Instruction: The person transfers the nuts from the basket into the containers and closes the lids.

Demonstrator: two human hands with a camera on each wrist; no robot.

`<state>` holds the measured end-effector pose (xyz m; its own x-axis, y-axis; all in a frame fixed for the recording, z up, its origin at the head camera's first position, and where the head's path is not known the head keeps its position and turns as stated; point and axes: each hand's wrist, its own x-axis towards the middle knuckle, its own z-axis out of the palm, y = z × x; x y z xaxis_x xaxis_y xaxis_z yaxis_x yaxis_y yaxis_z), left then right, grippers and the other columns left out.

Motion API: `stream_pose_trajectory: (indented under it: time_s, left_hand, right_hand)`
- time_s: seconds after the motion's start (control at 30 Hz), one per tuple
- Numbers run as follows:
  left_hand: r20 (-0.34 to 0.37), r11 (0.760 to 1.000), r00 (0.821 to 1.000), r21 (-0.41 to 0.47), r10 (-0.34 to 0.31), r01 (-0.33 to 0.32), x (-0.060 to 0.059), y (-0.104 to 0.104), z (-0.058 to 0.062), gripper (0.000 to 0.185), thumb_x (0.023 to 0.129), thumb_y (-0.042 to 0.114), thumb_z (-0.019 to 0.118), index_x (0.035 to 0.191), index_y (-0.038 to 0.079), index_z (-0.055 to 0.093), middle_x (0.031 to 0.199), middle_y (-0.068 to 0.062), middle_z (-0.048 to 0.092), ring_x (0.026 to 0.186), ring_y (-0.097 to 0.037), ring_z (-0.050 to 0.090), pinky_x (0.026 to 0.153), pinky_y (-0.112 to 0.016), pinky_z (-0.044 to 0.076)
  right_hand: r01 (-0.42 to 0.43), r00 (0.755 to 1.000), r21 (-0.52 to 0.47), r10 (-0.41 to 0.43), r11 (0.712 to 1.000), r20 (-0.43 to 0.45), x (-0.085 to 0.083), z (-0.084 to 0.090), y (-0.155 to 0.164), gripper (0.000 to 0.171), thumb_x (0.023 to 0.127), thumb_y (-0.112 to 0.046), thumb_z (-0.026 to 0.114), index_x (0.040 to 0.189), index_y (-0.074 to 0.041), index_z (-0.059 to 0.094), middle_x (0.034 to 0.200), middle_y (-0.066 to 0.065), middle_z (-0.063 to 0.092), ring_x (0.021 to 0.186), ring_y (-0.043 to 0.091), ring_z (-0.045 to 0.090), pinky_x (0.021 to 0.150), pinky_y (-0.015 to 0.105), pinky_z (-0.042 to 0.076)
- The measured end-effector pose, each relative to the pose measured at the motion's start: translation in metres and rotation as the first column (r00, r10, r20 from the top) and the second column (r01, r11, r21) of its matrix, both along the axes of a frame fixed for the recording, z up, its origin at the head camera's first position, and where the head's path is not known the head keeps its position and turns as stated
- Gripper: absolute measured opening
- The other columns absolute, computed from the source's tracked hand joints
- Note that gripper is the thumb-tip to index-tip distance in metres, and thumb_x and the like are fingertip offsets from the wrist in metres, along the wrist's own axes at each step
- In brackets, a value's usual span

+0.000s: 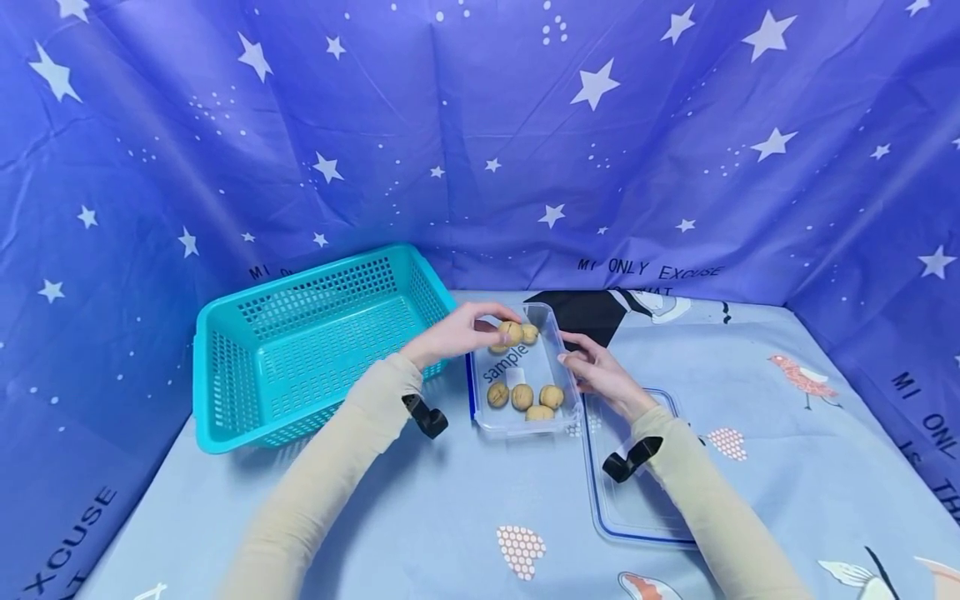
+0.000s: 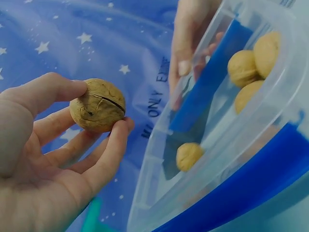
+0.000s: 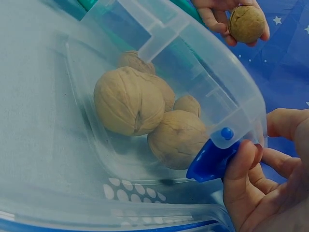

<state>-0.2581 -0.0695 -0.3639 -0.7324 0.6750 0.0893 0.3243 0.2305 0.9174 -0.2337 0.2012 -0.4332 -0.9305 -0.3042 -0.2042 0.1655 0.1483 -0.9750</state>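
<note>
My left hand (image 1: 459, 333) pinches a walnut (image 2: 98, 105) between thumb and fingertips, over the far end of a clear plastic food box (image 1: 517, 432). A dark crack runs across the walnut's shell. Several other walnuts (image 1: 522, 397) lie on the box floor, mostly gathered toward the near end. With my right hand (image 1: 606, 377) I grip the box's right wall, thumb and fingers at a blue latch (image 3: 212, 162). The word "sample" shows over the box's middle in the head view.
Left of the box stands a turquoise perforated basket (image 1: 225, 400). A clear lid with a blue seal (image 1: 637, 521) lies on the table under my right forearm. The patterned tablecloth (image 1: 450, 525) meets a starry blue curtain (image 1: 450, 125) behind and at both sides.
</note>
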Motion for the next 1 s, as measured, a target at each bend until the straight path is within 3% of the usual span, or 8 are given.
stream_pose_trajectory:
  time_s: [0.13, 0.27, 0.53, 0.73, 1.0]
  left_hand:
    - [-0.039, 0.998, 0.997, -0.009, -0.065, 0.064, 0.004, 0.01, -0.008, 0.035, 0.094, 0.004, 0.059, 0.128, -0.005, 0.057, 0.131, -0.017, 0.055, 0.113, -0.025, 0.056, 0.095, -0.031, 0.047]
    - [-0.062, 0.996, 0.994, -0.043, -0.086, 0.083, 0.008, 0.02, -0.017, 0.033, 0.093, 0.003, 0.058, 0.126, -0.004, 0.059, 0.127, -0.018, 0.056, 0.111, -0.026, 0.055, 0.095, -0.029, 0.046]
    - [0.017, 0.996, 1.0, -0.09, -0.024, 0.025, 0.013, 0.029, -0.029, 0.032, 0.092, -0.001, 0.058, 0.124, -0.006, 0.059, 0.121, -0.018, 0.059, 0.108, -0.029, 0.057, 0.088, -0.03, 0.049]
    - [0.077, 0.998, 0.997, -0.06, -0.016, 0.02, 0.017, 0.028, -0.026, 0.035, 0.093, -0.001, 0.056, 0.128, -0.005, 0.055, 0.128, -0.022, 0.054, 0.102, -0.025, 0.061, 0.085, -0.03, 0.05]
    - [0.043, 1.0, 0.999, -0.024, 0.002, -0.001, 0.023, 0.02, -0.019, 0.035, 0.092, 0.0, 0.057, 0.127, -0.007, 0.056, 0.125, -0.02, 0.058, 0.103, -0.024, 0.061, 0.084, -0.03, 0.051]
  right_hand:
    - [-0.001, 1.0, -0.001, 0.001, 1.0, -0.007, 0.0, 0.0, 0.001, 0.058, 0.096, -0.015, 0.057, 0.149, -0.006, 0.033, 0.092, 0.005, 0.055, 0.076, 0.012, 0.051, 0.067, 0.027, 0.049]
    - [-0.01, 1.0, -0.01, 0.01, 1.0, -0.011, 0.0, 0.0, 0.0, 0.058, 0.096, -0.015, 0.057, 0.149, -0.006, 0.033, 0.089, 0.005, 0.054, 0.073, 0.012, 0.05, 0.065, 0.026, 0.049]
    - [-0.001, 1.0, -0.02, 0.001, 1.0, -0.014, 0.001, -0.003, 0.0, 0.058, 0.096, -0.015, 0.057, 0.148, -0.007, 0.034, 0.091, 0.007, 0.054, 0.074, 0.012, 0.05, 0.063, 0.025, 0.048]
    - [0.003, 1.0, -0.016, -0.004, 1.0, -0.016, 0.002, -0.002, -0.001, 0.058, 0.096, -0.015, 0.058, 0.148, -0.007, 0.035, 0.091, 0.006, 0.054, 0.072, 0.012, 0.05, 0.061, 0.024, 0.046]
    - [0.003, 1.0, -0.015, -0.003, 1.0, -0.017, 0.003, -0.002, 0.0, 0.059, 0.096, -0.017, 0.058, 0.149, -0.006, 0.033, 0.095, 0.007, 0.055, 0.075, 0.013, 0.05, 0.063, 0.025, 0.047]
